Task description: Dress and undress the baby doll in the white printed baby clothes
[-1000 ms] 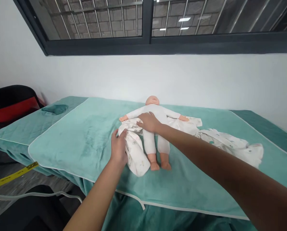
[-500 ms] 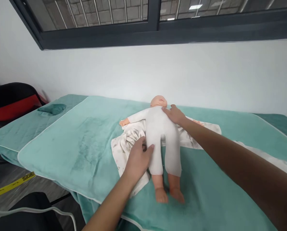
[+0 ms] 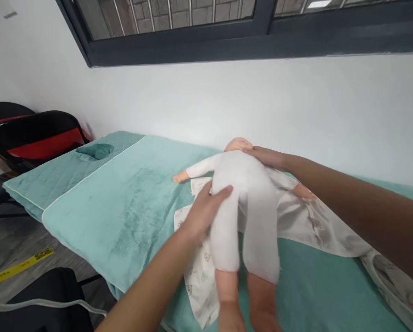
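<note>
A baby doll [image 3: 244, 177] with a white cloth body and bare plastic limbs lies on its back, seeming a little raised, with its feet toward me. My left hand [image 3: 209, 205] grips its hip, thumb on top and the other fingers partly hidden at the side. At the doll's neck and shoulder, my right hand [image 3: 266, 157] has its fingertips tucked beside the head. Under and beside the doll spreads a printed white baby garment [image 3: 202, 272], with small animal figures. More white fabric [image 3: 317, 226] stretches out on the right beneath my right forearm.
The doll is over a padded bed with a green cover [image 3: 123, 198], set against a white wall under a dark window frame [image 3: 178, 48]. Black and red chairs [image 3: 43, 136] stand left. A black seat [image 3: 50, 295] and a pale cable [image 3: 54, 302] are at the lower left.
My left hand has closed around the doll's hip. My right hand has shifted from its shoulder toward the neck. The doll looks nearer and slightly lifted, and the camera view has turned.
</note>
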Tool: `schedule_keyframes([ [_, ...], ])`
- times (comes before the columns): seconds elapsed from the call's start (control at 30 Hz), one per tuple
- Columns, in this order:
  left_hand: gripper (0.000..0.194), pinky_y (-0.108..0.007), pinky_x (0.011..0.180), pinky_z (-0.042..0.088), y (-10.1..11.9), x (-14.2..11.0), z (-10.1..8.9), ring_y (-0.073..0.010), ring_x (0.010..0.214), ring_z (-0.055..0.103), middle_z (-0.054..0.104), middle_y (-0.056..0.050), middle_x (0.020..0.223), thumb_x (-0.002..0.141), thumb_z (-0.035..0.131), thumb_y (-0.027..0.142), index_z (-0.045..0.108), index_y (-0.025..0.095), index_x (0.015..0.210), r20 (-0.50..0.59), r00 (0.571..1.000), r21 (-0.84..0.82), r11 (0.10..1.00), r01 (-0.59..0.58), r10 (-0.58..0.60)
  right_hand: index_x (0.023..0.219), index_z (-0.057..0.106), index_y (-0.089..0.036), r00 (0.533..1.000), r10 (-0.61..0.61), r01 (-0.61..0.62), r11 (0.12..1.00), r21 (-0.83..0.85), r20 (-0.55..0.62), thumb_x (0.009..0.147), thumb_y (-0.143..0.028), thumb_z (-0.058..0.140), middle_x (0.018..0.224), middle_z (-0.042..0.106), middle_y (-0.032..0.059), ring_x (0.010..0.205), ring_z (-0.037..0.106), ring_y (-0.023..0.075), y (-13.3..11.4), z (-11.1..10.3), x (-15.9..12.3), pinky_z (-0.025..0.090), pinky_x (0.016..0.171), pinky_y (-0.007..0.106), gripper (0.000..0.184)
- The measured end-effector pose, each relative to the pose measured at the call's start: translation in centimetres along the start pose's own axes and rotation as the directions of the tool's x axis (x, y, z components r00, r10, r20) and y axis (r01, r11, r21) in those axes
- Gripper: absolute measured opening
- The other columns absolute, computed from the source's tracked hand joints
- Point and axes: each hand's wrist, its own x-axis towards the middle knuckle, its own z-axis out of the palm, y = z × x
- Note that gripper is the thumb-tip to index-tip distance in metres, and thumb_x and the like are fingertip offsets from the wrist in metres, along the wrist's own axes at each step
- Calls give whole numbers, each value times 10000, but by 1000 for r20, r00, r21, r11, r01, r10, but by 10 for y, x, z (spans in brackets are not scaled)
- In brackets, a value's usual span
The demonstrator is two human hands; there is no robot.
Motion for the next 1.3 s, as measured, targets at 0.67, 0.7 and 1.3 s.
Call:
schedule_keyframes([
  [0.67,530,-512,950,475,21,27,-170,-329,1125,593,575,-167,1301,872,534,421,482,187,1345,-362,813,832,551,62,456,725,620,-188,996,-45,44,999,9,81,859,-753,298,785,694,99,781,623,237,2,84,78,459,808,361,664],
  [0.7,494,-514,981,454,20,16,-164,-331,1191,549,547,-160,1338,890,501,352,473,198,1359,-256,787,926,376,33,562,665,597,-193,997,-8,11,999,-34,73,862,-734,318,702,669,93,732,615,235,19,72,64,452,781,364,640],
  [1.3,418,-483,1067,376,-17,-31,28,-291,1362,399,390,-174,1490,738,585,117,518,168,1147,568,676,762,12,-648,469,900,525,-235,817,-409,561,407,-720,406,880,-164,457,869,627,31,651,566,167,-34,8,-229,227,504,283,101],
])
